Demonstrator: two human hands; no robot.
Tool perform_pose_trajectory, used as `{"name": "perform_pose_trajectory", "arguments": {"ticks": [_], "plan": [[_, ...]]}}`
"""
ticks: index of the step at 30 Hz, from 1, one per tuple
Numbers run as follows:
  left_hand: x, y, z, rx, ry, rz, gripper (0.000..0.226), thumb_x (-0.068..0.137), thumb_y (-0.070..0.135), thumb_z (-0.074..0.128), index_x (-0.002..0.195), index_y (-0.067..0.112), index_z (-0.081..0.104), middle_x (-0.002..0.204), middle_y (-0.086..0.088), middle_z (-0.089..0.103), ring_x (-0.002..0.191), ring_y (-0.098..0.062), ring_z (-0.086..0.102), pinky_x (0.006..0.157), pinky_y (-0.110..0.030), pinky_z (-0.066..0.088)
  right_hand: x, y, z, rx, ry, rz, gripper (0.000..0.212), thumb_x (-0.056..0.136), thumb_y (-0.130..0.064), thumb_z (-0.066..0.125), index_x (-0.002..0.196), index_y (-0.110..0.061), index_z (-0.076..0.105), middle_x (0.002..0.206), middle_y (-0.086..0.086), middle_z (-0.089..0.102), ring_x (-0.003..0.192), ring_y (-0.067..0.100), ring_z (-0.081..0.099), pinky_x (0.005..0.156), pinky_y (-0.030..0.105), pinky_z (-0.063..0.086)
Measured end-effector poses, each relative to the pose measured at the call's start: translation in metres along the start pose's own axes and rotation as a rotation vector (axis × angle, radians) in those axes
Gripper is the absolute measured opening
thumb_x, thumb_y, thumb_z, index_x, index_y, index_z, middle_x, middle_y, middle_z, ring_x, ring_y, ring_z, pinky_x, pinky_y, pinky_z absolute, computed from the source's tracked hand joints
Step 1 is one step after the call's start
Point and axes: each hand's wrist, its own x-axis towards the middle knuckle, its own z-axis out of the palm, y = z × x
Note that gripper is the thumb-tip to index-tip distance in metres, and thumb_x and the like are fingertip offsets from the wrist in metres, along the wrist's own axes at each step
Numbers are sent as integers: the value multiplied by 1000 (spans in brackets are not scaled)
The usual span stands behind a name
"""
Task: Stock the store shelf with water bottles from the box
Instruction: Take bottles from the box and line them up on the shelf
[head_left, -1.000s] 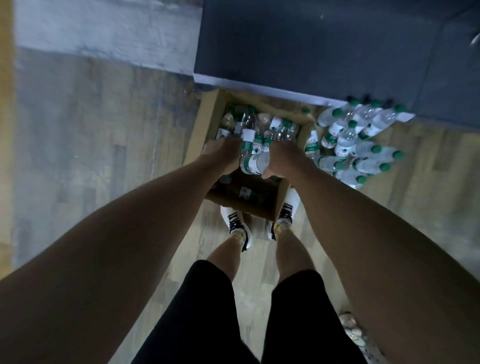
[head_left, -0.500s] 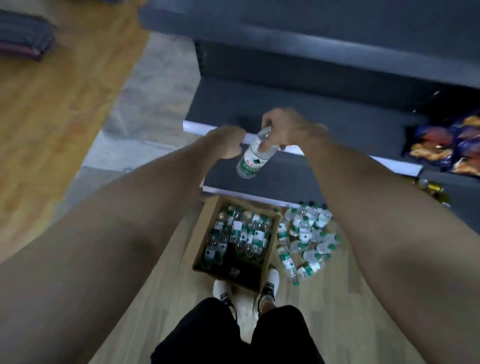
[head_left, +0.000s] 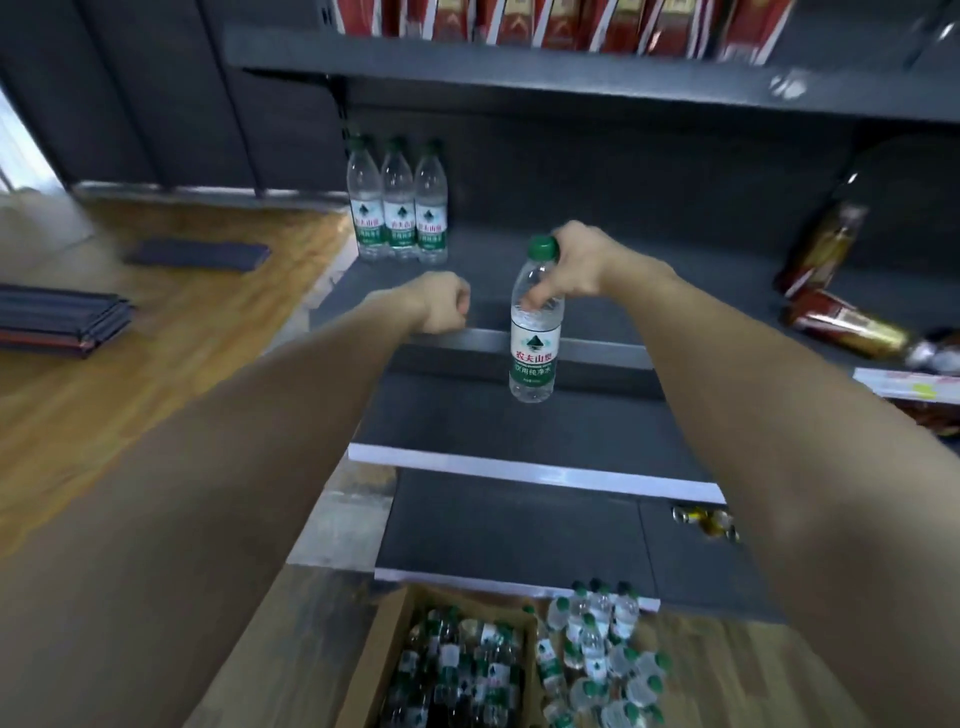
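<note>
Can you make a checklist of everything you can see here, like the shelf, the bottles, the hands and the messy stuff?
Surface: dark grey shelf, mostly bare.
Job's things: three water bottles upright at the shelf's back left; held bottle upright, in the air; box on the floor, holding bottles.
Clutter: loose bottles beside the box; packets at shelf right.
Hands: right hand grips the held bottle's neck; left hand curled, holds nothing.
Cables: nothing seen.
Surroundings: wooden floor, red packages above.

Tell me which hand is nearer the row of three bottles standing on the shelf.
Left. The left hand, a fist holding nothing, sits just below and right of the three standing bottles. The right hand, gripping a bottle, is farther right.
</note>
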Motion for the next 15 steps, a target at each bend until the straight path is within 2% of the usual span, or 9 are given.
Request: {"name": "perform_pose_trajectory", "arguments": {"ticks": [3,5,8,11,12,15], "plan": [[13,11,-24,3,38,16,6,84,13,64,88,17,65,96,-5,69,92,-27,63,86,-38,53,9,8,-22,-2,43,-14,57,48,-45,93,87,-17,62,84,-2,65,76,13,63,61,28,45],[22,19,-39,-16,92,9,9,84,9,60,84,17,65,91,-3,68,90,-25,64,86,-36,53,16,13,-33,-24,51,-40,57,46,-46,93,84,-17,62,83,-2,66,76,15,64,63,29,49],[35,38,-59,-79,130,30,7,87,9,63,87,15,65,83,-1,64,81,-20,59,75,-28,49,28,20,-39,-49,27,-64,54,47,-45,94,80,-19,59,83,-3,64,74,14,63,63,29,48],[47,57,-74,-214,133,60,10,85,15,72,89,13,63,72,3,60,63,-14,54,58,-21,47,43,30,-36,-44,9,-66,55,49,-43,95,79,-21,55,83,-4,60,72,12,58,63,28,44],[51,63,-77,-248,123,67,15,84,19,75,90,14,63,73,3,60,60,-13,54,56,-21,48,47,34,-33,-39,3,-67,57,48,-44,95,80,-21,54,84,-4,59,73,12,57,65,28,45],[65,78,-80,-296,83,73,25,79,31,78,93,19,60,81,-7,66,63,-19,57,56,-32,50,59,39,-26,-46,-6,-74,61,49,-47,95,86,-20,54,86,-4,58,77,14,56,67,30,46]]}}
